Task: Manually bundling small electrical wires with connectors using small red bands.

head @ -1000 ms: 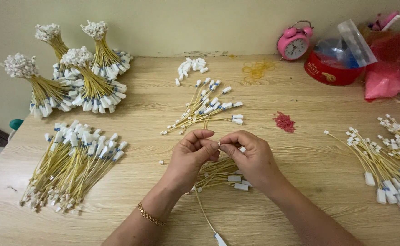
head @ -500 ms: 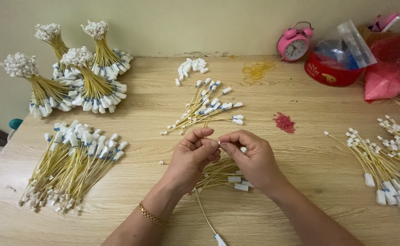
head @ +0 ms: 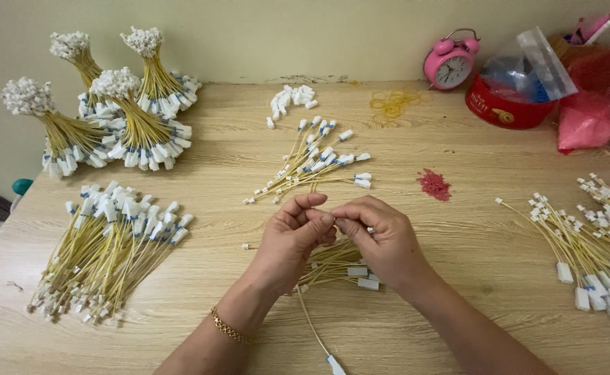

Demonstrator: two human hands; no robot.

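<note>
Both hands meet above the middle of the wooden tabletop [head: 457, 229], just in front of a small loose bunch of yellow wires [head: 332, 262] with white connectors. I take this bunch as the landmark. The left hand [head: 292, 239] has its thumb and fingers pinched together, and the right hand [head: 381, 239] also closes its fingertips; the two grips touch each other. Between them they seem to hold one thin wire, but the fingers hide it, so I cannot tell exactly what each pinch has. One long wire [head: 315, 333] runs from under the hands toward the near edge, with a white and blue plug at its end.

Behind the bunch lies a fan of similar wires [head: 312, 163], and further behind it a small pile of white connectors [head: 291, 101]. To the left of the bunch is a big flat heap of wires [head: 110, 243]; behind that heap stand tied bundles [head: 124, 118], probably bound so they stay together. To the right of the bunch are red rubber bands [head: 435, 184], and far right another heap [head: 589, 243]. A pink alarm clock [head: 449, 64] and a red tub [head: 506, 104] stand at the wall.
</note>
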